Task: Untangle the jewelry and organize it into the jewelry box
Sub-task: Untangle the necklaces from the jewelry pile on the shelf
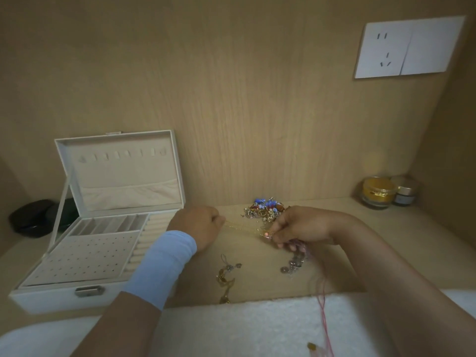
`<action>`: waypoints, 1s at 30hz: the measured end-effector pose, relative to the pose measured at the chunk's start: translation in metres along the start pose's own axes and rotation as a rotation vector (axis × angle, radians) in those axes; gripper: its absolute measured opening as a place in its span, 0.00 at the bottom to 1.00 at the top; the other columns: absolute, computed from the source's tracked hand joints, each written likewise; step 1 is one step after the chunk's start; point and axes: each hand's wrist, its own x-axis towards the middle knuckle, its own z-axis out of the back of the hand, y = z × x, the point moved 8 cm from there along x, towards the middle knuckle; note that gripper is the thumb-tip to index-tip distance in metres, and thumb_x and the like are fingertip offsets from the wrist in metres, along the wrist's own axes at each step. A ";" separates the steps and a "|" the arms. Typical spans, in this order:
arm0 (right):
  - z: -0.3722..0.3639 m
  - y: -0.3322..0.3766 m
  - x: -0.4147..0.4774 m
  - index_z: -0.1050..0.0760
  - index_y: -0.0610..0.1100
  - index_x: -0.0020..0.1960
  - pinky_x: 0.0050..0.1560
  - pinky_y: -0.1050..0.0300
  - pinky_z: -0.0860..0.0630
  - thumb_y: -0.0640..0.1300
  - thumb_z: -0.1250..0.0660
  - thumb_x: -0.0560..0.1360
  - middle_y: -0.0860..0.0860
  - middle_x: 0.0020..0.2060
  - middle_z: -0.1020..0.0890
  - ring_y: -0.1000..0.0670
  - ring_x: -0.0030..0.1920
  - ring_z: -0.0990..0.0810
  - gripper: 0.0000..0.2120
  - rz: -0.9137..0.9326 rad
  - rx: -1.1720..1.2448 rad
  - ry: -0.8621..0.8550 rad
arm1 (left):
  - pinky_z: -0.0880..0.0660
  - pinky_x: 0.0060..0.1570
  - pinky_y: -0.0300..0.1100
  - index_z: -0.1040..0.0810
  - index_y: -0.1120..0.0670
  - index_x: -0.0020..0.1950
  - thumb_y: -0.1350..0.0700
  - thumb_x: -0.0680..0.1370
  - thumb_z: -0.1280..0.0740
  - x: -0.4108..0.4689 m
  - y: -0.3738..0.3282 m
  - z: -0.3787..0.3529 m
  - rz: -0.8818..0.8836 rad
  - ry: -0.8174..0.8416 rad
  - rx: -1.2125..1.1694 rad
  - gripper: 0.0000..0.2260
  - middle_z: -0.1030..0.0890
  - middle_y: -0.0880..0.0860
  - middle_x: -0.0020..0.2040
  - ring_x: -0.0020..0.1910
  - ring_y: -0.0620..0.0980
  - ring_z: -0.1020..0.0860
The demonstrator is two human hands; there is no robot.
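Note:
A thin gold chain (244,226) stretches between my two hands above the wooden shelf. My left hand (199,226), with a light blue wrist band, pinches its left end. My right hand (298,228) pinches the other end by a small pink bead (266,235). Behind the chain lies a tangled pile of rings and blue and red beaded jewelry (265,208). A silver coin bracelet (293,265) lies under my right hand. A gold and silver charm piece (226,275) lies nearer me. The open white jewelry box (88,292) stands at the left with its lid up.
Two cosmetic jars (378,193) stand in the back right corner. A black object (31,219) sits behind the box at left. A white fluffy cloth (244,328) covers the near edge, with a red cord (323,313) across it. A wall socket (409,47) is at upper right.

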 end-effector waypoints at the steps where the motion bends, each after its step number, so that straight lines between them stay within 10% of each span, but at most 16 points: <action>1: 0.000 0.000 0.000 0.19 0.40 0.42 0.30 0.60 0.29 0.40 0.32 0.77 0.50 0.27 0.22 0.53 0.26 0.29 0.07 -0.017 -0.051 -0.007 | 0.32 0.57 0.46 0.24 0.48 0.44 0.44 0.82 0.47 0.001 -0.002 -0.003 -0.021 -0.004 0.146 0.17 0.19 0.50 0.48 0.52 0.53 0.23; 8: -0.002 0.010 0.006 0.19 0.46 0.37 0.29 0.62 0.28 0.44 0.31 0.76 0.48 0.28 0.23 0.52 0.30 0.26 0.09 0.013 -0.177 -0.112 | 0.41 0.67 0.50 0.22 0.48 0.59 0.45 0.81 0.44 0.008 -0.002 -0.020 -0.029 0.029 0.499 0.15 0.24 0.52 0.60 0.62 0.54 0.28; 13: -0.007 0.015 0.010 0.17 0.44 0.42 0.30 0.63 0.28 0.43 0.31 0.77 0.47 0.34 0.18 0.53 0.30 0.25 0.07 0.051 -0.160 -0.119 | 0.33 0.65 0.46 0.24 0.46 0.63 0.61 0.76 0.38 0.010 -0.024 -0.023 -0.201 -0.060 0.000 0.17 0.24 0.48 0.60 0.61 0.51 0.27; 17: -0.010 0.024 0.008 0.17 0.47 0.40 0.28 0.65 0.31 0.38 0.34 0.78 0.50 0.34 0.18 0.53 0.30 0.25 0.12 0.113 -0.028 -0.112 | 0.26 0.64 0.50 0.23 0.51 0.65 0.67 0.76 0.37 0.006 -0.053 -0.041 -0.311 0.235 -0.742 0.21 0.17 0.50 0.57 0.58 0.47 0.20; 24: -0.007 0.024 0.007 0.18 0.45 0.45 0.27 0.60 0.33 0.38 0.32 0.78 0.49 0.34 0.18 0.54 0.27 0.25 0.06 0.121 0.134 -0.090 | 0.23 0.43 0.41 0.17 0.56 0.51 0.59 0.79 0.34 0.001 -0.054 -0.039 -0.213 0.358 -0.812 0.06 0.17 0.49 0.37 0.35 0.47 0.22; 30: -0.013 0.016 0.007 0.21 0.36 0.56 0.26 0.62 0.32 0.29 0.30 0.74 0.50 0.32 0.18 0.56 0.27 0.23 0.11 0.054 0.109 -0.025 | 0.27 0.37 0.37 0.17 0.50 0.46 0.55 0.80 0.36 0.007 -0.039 -0.037 -0.142 0.279 -0.632 0.08 0.15 0.47 0.40 0.25 0.38 0.26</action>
